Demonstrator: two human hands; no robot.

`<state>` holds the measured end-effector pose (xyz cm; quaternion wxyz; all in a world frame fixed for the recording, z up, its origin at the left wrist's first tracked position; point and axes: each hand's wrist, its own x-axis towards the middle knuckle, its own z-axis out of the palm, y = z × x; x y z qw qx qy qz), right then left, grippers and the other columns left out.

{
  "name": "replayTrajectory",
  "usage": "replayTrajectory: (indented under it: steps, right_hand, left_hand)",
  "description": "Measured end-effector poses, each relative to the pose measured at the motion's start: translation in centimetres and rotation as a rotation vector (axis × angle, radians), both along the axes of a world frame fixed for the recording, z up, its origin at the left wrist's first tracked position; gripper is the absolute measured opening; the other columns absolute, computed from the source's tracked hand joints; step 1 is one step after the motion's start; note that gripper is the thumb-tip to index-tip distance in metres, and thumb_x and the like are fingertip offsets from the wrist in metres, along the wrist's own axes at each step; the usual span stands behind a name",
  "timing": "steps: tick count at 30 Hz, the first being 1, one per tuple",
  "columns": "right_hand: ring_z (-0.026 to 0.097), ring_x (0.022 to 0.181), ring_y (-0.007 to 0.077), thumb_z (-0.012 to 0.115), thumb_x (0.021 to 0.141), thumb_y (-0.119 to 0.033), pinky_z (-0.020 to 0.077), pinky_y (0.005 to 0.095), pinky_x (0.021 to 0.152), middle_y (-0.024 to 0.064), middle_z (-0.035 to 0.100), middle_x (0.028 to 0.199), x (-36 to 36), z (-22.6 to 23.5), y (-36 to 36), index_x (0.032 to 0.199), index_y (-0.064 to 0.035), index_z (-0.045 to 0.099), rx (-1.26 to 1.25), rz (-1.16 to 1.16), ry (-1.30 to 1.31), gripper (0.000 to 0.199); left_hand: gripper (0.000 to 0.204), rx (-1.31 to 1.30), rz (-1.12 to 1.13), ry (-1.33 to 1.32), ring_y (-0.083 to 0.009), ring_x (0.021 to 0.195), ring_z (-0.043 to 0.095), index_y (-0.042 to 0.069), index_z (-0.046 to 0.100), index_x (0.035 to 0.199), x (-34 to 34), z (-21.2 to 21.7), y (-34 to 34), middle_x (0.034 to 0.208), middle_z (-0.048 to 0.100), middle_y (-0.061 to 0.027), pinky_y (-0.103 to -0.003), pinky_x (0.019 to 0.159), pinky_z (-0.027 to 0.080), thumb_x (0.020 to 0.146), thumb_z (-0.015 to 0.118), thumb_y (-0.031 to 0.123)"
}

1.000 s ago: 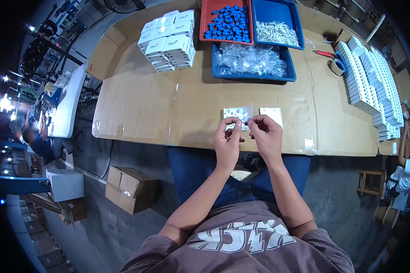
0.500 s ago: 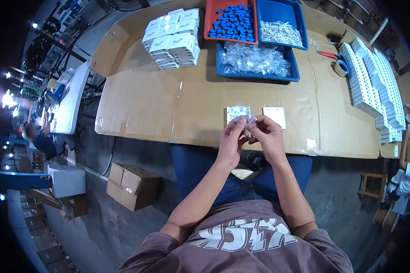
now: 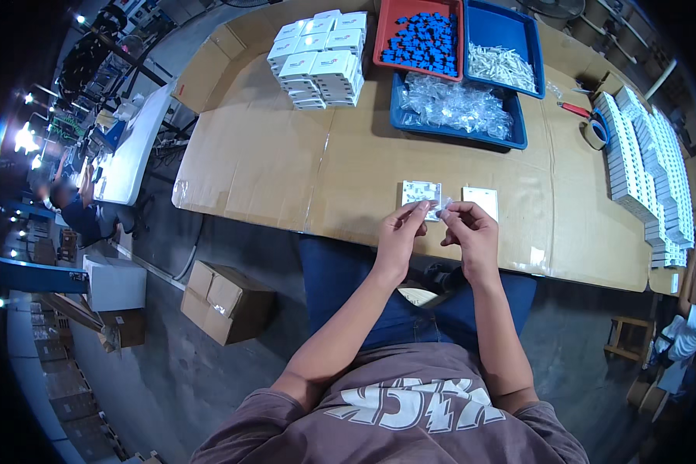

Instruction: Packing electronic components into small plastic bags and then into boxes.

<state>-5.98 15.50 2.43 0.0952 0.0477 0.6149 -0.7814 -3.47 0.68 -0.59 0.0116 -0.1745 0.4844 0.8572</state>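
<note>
Both of my hands meet over the near edge of the cardboard-covered table (image 3: pixel 286 170). My left hand (image 3: pixel 400 232) and my right hand (image 3: pixel 469 230) pinch a small clear plastic bag (image 3: pixel 441 206) between their fingertips. Just beyond the fingers a white square part with openings (image 3: pixel 419 192) lies flat on the table. A plain white square plate (image 3: pixel 481 199) lies to its right. What is inside the bag is too small to tell.
At the far side stand a red tray of blue parts (image 3: pixel 419 37), a blue tray of white pieces (image 3: pixel 504 54) and a blue tray of clear bags (image 3: pixel 456 108). White boxes (image 3: pixel 321 54) are stacked far left, more white boxes (image 3: pixel 646 170) line the right. Cardboard boxes (image 3: pixel 224 301) sit on the floor.
My hands stayed together at the table's near edge, working the small clear bag between the fingers. The two white parts on the table have not moved.
</note>
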Motion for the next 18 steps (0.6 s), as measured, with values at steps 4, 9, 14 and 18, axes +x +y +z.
replayTrajectory:
  steps: [4, 9, 14, 18]
  right_hand:
    - [0.057, 0.062, 0.0061, 0.072, 0.094, -0.007, 0.0540, 0.0236, 0.056, 0.0014, 0.066, 0.082, -0.4, -0.1, 1.0, 0.101, 0.0011, 0.068, 0.003, -0.032, 0.010, 0.011]
    - [0.056, 0.066, 0.0031, 0.072, 0.095, -0.008, 0.0418, 0.0202, 0.054, -0.0005, 0.065, 0.083, -0.4, 0.0, 1.6, 0.096, 0.0002, 0.069, 0.125, 0.077, 0.069, 0.009]
    - [0.058, 0.072, 0.0036, 0.073, 0.093, -0.005, 0.0469, 0.0203, 0.061, -0.0010, 0.065, 0.083, -0.2, 0.4, 1.8, 0.100, 0.0011, 0.067, 0.231, 0.120, 0.064, 0.010]
    - [0.060, 0.077, 0.0048, 0.073, 0.092, -0.002, 0.0507, 0.0212, 0.069, -0.0010, 0.065, 0.081, -0.4, -0.4, 2.1, 0.102, 0.0015, 0.066, 0.223, 0.135, 0.132, 0.013]
  left_hand:
    - [0.051, -0.880, 0.329, 0.493, -0.0205, 0.110, 0.060, 0.002, 0.061, 0.134, -0.5, 1.9, -0.1, 0.130, 0.063, -0.0136, -0.035, 0.093, 0.049, 0.091, 0.077, 0.024]
    - [0.066, -1.419, -0.085, 0.721, -0.0251, 0.130, 0.053, 0.016, 0.064, 0.132, -0.6, 4.4, -1.3, 0.134, 0.063, -0.0012, -0.047, 0.118, 0.025, 0.071, 0.086, 0.026]
    - [0.055, -1.398, -0.113, 0.678, -0.0188, 0.119, 0.060, 0.017, 0.069, 0.123, -0.2, 2.8, -1.5, 0.122, 0.069, 0.0004, -0.048, 0.115, 0.027, 0.071, 0.086, 0.024]
    - [0.052, -1.358, -0.135, 0.684, -0.0187, 0.113, 0.063, 0.016, 0.070, 0.119, -0.2, 2.6, -1.3, 0.115, 0.071, -0.0006, -0.047, 0.112, 0.029, 0.071, 0.086, 0.023]
